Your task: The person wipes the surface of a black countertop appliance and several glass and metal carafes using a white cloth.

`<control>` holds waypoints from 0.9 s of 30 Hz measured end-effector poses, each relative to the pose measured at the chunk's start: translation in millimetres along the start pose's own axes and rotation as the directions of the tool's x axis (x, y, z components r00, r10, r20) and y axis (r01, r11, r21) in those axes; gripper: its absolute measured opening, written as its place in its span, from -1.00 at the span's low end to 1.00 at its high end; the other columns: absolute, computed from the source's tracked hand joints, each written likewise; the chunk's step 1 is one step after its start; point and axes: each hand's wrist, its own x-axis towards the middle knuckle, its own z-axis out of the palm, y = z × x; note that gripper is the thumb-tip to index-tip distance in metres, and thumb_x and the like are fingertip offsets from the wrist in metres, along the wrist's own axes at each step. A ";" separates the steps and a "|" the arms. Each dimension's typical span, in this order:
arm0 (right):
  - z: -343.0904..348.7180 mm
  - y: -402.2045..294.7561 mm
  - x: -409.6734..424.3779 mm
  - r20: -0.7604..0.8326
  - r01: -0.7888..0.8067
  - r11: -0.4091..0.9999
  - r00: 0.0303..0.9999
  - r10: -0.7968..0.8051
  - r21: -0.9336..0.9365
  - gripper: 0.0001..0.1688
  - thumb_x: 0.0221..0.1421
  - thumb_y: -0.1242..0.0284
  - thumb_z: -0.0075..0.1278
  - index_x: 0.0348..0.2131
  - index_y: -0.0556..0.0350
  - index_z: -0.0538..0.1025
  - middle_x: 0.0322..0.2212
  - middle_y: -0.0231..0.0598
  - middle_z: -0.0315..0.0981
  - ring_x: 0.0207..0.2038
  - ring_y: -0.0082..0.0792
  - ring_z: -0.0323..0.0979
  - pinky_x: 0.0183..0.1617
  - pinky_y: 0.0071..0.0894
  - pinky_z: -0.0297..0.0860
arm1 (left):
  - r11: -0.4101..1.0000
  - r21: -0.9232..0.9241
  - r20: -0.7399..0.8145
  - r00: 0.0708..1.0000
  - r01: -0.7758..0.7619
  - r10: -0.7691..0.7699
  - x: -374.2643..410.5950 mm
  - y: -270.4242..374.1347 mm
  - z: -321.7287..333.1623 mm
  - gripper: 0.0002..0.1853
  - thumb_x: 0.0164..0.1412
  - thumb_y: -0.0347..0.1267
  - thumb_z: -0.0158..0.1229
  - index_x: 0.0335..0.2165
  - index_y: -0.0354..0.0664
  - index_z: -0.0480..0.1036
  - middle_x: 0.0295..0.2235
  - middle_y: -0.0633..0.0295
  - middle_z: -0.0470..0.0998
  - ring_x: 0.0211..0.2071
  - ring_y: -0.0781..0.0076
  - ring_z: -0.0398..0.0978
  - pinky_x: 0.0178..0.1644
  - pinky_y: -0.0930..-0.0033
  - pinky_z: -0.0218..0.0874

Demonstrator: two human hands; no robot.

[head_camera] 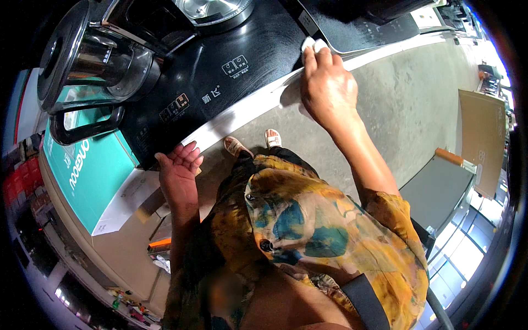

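A black glossy appliance panel [231, 90] with printed touch symbols and a white front edge lies before me. Between the fingertips of my right hand [330, 82] is a wad of white cloth or tissue [314, 44], pressed on the panel near its right edge. At the panel's front left corner, my left hand [179, 173] has its palm turned up and nothing in it; whether it touches the corner I cannot tell. A glass kettle [117, 68] with a black lid and handle rests at the panel's left end. Farther back on it is a round glass-and-metal vessel [214, 8], partly cut off.
To the right, a second dark glass panel [371, 35] adjoins the first. A teal and white carton [88, 165] stands below the kettle on a brown surface. Concrete floor [396, 103] stretches right, towards a grey cabinet-like box [439, 189] and a cardboard sheet [480, 140].
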 end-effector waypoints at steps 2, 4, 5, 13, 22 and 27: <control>-9.0 8.5 -13.8 0.022 -0.029 0.999 0.999 0.029 0.024 -0.56 -0.07 0.49 -0.02 -0.13 0.27 0.50 -0.38 -0.03 0.42 -0.36 -0.11 0.48 -0.44 -0.21 0.47 | 1.000 -0.008 -0.005 1.000 0.003 -0.003 -0.9 1.1 3.0 -0.30 0.28 0.20 -0.18 -0.14 -0.30 0.36 -0.14 -0.12 0.51 -0.13 0.13 0.50 0.01 0.13 0.32; -14.4 24.0 -31.5 0.150 -0.062 0.995 0.988 0.049 0.079 -0.66 -0.05 0.48 0.00 -0.20 0.15 0.53 -0.43 -0.06 0.43 -0.40 -0.09 0.49 -0.43 -0.14 0.47 | 1.000 -0.005 -0.010 1.000 0.009 -0.009 -1.3 1.4 3.6 -0.29 0.28 0.19 -0.20 -0.13 -0.30 0.35 -0.14 -0.12 0.51 -0.13 0.12 0.50 0.00 0.13 0.32; -21.5 27.3 -37.0 0.141 -0.114 0.982 0.986 0.093 0.150 -0.70 -0.04 0.46 0.02 -0.23 0.12 0.53 -0.45 -0.07 0.43 -0.41 -0.08 0.50 -0.39 -0.13 0.46 | 1.000 0.002 -0.011 1.000 0.014 -0.014 -0.4 1.2 2.4 -0.30 0.30 0.18 -0.22 -0.11 -0.30 0.34 -0.14 -0.12 0.51 -0.13 0.12 0.50 0.00 0.13 0.32; -63.6 14.4 -49.2 0.278 -0.259 -0.103 0.919 0.279 0.960 -0.66 0.11 0.48 0.12 -0.11 0.19 0.47 -0.27 -0.38 0.49 -0.26 -0.61 0.40 -0.17 -0.60 0.35 | 0.895 0.422 0.609 0.777 -0.146 -0.160 -17.9 -20.2 24.4 -0.38 0.29 -0.09 -0.11 0.17 -0.24 0.05 0.09 -0.06 0.29 0.07 0.15 0.30 0.08 0.14 0.21; -38.1 -25.0 -44.1 0.002 0.007 0.117 0.997 -0.082 0.993 -0.41 -0.08 0.41 0.16 0.00 0.15 0.44 0.07 0.07 0.24 0.12 -0.07 0.25 0.19 -0.20 0.19 | 0.980 0.102 0.667 0.719 0.173 -0.197 -24.8 -24.3 103.2 -0.49 0.21 -0.57 0.05 0.12 -0.30 0.15 0.03 0.12 0.33 0.09 0.40 0.27 0.20 0.33 0.12; -36.8 -16.0 -36.7 -0.278 0.264 0.575 0.958 -0.065 0.775 -0.39 -0.08 0.32 0.20 -0.01 0.16 0.49 0.03 0.14 0.34 0.07 0.02 0.35 0.14 -0.10 0.28 | 0.956 0.287 0.750 0.609 0.054 -0.260 -27.8 5.4 102.8 -0.59 0.27 -0.50 0.02 0.07 -0.36 0.24 -0.14 0.19 0.42 -0.18 0.63 0.39 -0.14 0.55 0.25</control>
